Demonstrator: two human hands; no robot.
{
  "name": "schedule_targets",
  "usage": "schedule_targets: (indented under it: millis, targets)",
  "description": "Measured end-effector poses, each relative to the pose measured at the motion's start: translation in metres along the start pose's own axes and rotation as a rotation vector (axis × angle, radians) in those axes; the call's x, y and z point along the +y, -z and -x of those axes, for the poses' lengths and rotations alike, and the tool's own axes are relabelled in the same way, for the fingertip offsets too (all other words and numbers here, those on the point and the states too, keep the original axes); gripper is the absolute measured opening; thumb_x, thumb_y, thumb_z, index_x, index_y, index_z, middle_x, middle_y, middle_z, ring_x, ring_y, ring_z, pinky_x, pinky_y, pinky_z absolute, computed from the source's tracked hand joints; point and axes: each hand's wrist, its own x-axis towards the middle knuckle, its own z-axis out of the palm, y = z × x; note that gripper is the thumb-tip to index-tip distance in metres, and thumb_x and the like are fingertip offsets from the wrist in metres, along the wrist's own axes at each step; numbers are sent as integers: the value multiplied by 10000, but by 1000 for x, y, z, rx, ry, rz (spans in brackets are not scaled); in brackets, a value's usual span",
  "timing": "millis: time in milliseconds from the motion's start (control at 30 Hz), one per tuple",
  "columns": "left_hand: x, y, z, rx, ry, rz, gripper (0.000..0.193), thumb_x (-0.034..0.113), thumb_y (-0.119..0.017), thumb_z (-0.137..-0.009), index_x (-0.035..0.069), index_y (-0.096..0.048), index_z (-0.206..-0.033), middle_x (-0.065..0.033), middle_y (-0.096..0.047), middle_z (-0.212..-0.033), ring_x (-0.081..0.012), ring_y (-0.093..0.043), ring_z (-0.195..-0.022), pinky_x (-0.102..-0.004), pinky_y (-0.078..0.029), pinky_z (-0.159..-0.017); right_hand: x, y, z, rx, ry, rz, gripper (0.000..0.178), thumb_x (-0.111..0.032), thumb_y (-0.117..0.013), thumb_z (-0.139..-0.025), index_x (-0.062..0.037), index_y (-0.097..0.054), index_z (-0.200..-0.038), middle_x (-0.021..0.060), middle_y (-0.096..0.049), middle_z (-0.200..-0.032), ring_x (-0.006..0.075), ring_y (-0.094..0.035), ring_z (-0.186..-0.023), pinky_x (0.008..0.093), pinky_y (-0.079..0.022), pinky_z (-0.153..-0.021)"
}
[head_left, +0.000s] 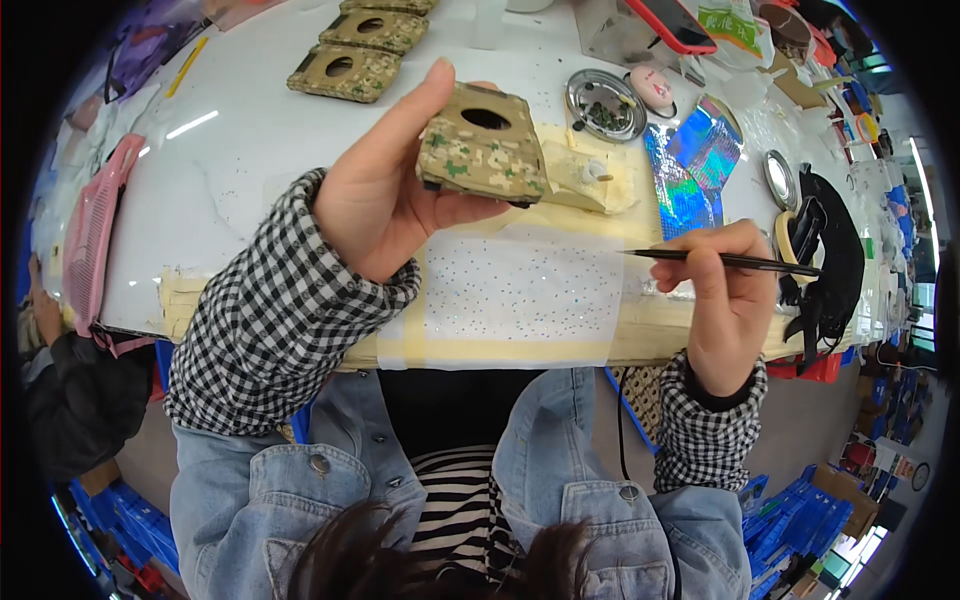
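My left hand [388,190] grips a camouflage-patterned case [478,150] by its left side and lower edge, holding it up off the table. A dark oval hole shows in the upper part of its face. In my right hand [722,290] a thin black pen-like tool [745,262] lies nearly level, its fine tip pointing left toward the case but apart from it. Beneath both hands, a white sheet [440,335] scattered with tiny shiny specks lies at the table's near edge. Several similar camouflage cases [350,72] stand in a row at the far left.
Beyond the sheet sit a yellowish block [580,178] with a small white piece on it, a round metal dish [606,105] of dark bits and a shiny blue holographic pouch [682,170]. A black bag [835,250] lies right, a pink mesh basket [98,235] left. Another person's sleeve [85,390] shows at far left.
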Motion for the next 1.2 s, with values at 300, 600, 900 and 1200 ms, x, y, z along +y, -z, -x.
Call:
schedule_targets:
  millis: [300, 600, 900, 1200]
  targets:
    - [5, -19, 3, 142, 34, -80, 513, 472, -306, -968, 75, -429, -1270, -146, -567, -1185, -212, -635, -948, -311, -547, -806, -45, -47, -50, -173, 282, -4, 144, -113, -520, -928, 14, -452, -914, 151, -609, -827, 183, -649, -713, 245, -527, -614]
    - [6, -19, 6, 117, 60, -94, 516, 479, -302, -967, 87, -427, -1278, -118, -575, -1188, -207, -618, -988, -339, -527, -834, -30, -56, -56, -225, 272, -90, 162, -117, -510, -934, 28, -442, -919, 168, -607, -862, 214, -664, -761, 284, -566, -681]
    - [5, -16, 4, 116, 61, -119, 537, 487, -292, -967, 64, -461, -1251, -113, -572, -1195, -196, -605, -1021, -338, -519, -849, -29, -55, -55, -233, 230, -147, 104, -20, -543, -900, 53, -484, -947, 130, -612, -881, 165, -649, -822, 247, -546, -733]
    - [5, -17, 5, 123, 54, -122, 530, 490, -300, -964, 75, -453, -1256, -115, -572, -1195, -193, -600, -1032, -340, -518, -850, -29, -56, -54, -238, 258, -106, 107, -18, -549, -896, 57, -487, -939, 130, -609, -882, 164, -648, -820, 249, -547, -733]
